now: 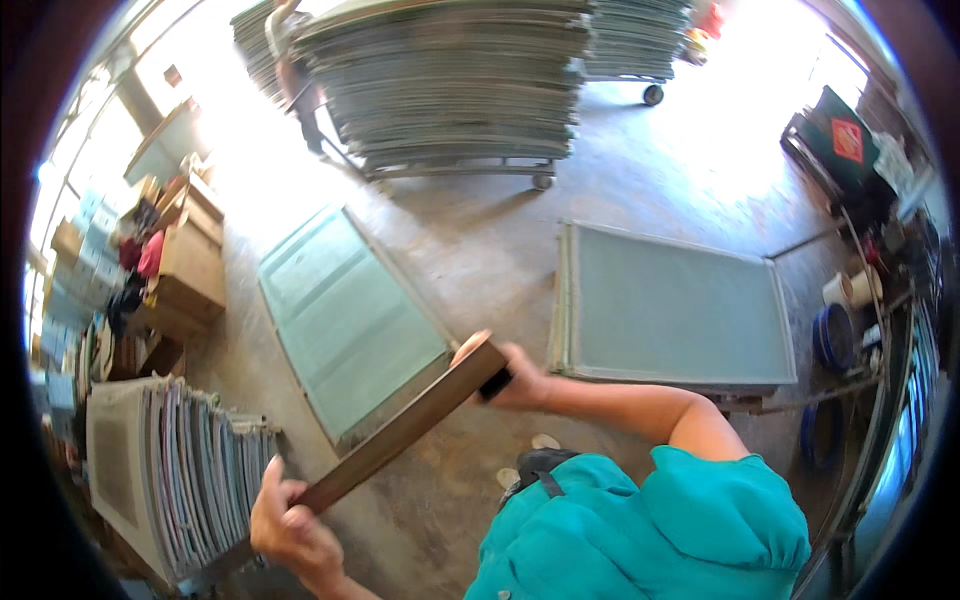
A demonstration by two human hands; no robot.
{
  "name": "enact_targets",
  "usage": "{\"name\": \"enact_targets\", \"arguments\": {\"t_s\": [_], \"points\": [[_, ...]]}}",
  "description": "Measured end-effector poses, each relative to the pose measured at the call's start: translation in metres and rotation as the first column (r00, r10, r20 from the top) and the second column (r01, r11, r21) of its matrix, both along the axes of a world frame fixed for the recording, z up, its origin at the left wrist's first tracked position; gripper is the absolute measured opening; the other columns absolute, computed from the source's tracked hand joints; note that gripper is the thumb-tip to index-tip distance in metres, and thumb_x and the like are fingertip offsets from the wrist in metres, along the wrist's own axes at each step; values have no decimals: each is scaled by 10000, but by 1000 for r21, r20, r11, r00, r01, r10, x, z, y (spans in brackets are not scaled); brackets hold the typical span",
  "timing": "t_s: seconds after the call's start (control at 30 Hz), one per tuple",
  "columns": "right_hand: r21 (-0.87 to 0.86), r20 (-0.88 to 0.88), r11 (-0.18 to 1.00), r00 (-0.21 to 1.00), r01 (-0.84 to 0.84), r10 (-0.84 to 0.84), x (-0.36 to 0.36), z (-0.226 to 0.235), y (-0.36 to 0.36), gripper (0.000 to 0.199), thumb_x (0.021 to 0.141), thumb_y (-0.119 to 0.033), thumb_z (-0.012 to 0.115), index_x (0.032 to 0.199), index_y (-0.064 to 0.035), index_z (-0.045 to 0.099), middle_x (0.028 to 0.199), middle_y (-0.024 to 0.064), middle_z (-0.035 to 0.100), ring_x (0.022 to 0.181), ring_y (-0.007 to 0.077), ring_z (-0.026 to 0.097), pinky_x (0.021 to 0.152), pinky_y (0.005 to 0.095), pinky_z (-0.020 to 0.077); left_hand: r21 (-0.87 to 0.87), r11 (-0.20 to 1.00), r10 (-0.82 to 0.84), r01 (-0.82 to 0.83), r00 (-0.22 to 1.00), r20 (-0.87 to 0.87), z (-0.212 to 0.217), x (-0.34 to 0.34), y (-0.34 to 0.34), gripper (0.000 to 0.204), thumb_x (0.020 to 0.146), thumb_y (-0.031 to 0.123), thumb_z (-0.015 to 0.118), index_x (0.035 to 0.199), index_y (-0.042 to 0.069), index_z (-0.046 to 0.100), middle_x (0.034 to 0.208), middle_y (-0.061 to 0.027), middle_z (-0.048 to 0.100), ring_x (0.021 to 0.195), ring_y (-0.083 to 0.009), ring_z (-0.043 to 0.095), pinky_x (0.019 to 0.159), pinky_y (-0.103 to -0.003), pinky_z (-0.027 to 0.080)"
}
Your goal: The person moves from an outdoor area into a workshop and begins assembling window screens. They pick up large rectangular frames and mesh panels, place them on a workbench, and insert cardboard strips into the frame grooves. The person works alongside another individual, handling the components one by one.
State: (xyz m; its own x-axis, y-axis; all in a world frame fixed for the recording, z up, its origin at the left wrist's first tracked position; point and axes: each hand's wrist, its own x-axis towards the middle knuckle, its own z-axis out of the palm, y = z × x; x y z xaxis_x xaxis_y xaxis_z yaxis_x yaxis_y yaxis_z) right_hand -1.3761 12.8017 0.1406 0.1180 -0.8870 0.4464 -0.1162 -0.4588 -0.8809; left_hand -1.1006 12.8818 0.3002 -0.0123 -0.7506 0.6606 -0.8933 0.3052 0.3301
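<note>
A long brown bar [400,430], perhaps the edge of a frame seen from the side, slants from the lower left up to the middle. My right hand [522,380] grips its upper end, fingertips over the far side and a small black piece [494,384] beside the palm. My left hand [295,530] is closed around the lower part, index finger pointing up along it. Just beyond the bar lies a pale green mesh-like panel [350,310] with a thin rim. Whether the bar touches that panel I cannot tell.
Right of centre lies a stack of framed green panels [680,300]. Upright frames [190,470] stand packed at lower left, below cardboard boxes [195,260]. A tall panel stack [450,90] rests on a wheeled cart [460,168], with another person [300,85] beside it. Racks and buckets [850,288] line the right.
</note>
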Motion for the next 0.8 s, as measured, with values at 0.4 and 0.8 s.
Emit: {"name": "enact_targets", "arguments": {"t_s": [0.4,0.8], "points": [[-394,-355,675,781,-624,514,0,-11,168,601,712,-181,590,1234,24,372,1149,205,474,1019,349,491,843,404,405,471,771,574,-427,787,-225,17,58,192,360,908,261,442,1104,-14,566,764,-105,575,609,-172,536,446,-267,429],[177,-698,744,451,-644,557,-150,-127,208,151,696,-161,576,763,-27,553,833,141,549,811,314,586,612,418,494,584,189,801,-790,468,374,-14,48,296,337,876,222,477,1093,-20,565,798,-114,577,631,-183,540,468,-285,437]]}}
